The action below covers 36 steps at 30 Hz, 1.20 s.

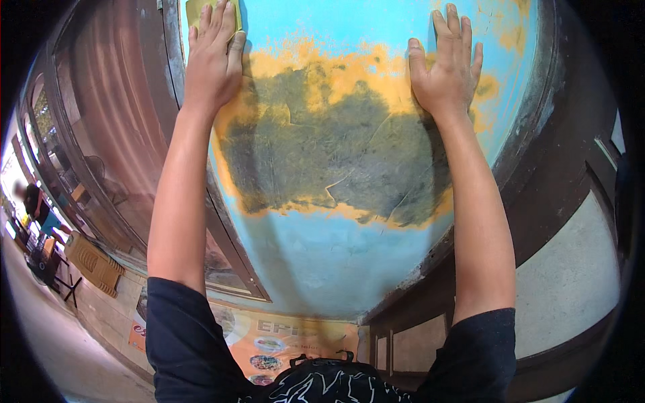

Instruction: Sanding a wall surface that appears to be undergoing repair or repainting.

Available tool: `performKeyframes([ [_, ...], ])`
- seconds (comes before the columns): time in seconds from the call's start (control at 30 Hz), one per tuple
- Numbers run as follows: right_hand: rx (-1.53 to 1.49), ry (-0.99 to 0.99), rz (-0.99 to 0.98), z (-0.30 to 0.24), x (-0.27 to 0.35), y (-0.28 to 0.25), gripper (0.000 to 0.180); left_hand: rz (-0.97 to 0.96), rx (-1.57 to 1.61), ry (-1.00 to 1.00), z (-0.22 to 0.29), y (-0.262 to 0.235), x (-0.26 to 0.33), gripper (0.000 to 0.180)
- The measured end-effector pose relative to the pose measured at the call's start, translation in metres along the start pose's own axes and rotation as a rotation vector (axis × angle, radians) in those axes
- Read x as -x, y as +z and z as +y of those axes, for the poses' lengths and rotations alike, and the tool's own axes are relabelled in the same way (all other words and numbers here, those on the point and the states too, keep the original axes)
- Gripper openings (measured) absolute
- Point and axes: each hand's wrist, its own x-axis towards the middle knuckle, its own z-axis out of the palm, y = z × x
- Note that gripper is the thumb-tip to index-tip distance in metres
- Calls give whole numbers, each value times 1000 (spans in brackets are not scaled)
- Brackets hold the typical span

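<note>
A turquoise wall panel (349,23) stands in front of me. A rough grey patch (322,141) spreads across its middle, ringed by worn orange areas. Up at the panel's left edge, my left hand (213,70) presses a yellowish sheet of sandpaper (195,12) against the surface, fingers laid over it and thumb along its side. My right hand (445,74) rests flat on the panel at the upper right, fingers spread, holding nothing. Both arms are stretched forward and up.
Dark wooden frames (517,154) border the panel, with a glazed door (114,101) on the left. An orange printed banner (302,336) lies below. Stacked tan plastic chairs (93,262), a fan (41,265) and another person (37,205) are farther off at left.
</note>
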Motion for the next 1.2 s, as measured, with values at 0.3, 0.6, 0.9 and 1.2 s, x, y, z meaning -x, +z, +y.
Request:
performKeyframes([
  [0.3,-51,36,-57,16,-2,-9,66,-30,47,-77,53,10,33,56],
  [0.6,-74,-96,174,46,-1,6,60,23,33,-48,67,6,-11,57],
  [0.9,-89,-85,165,43,-1,-3,61,-3,33,-28,79,-1,-12,57],
  [1.2,-97,-83,168,43,0,-5,60,-64,55,-84,114,0,21,58],
])
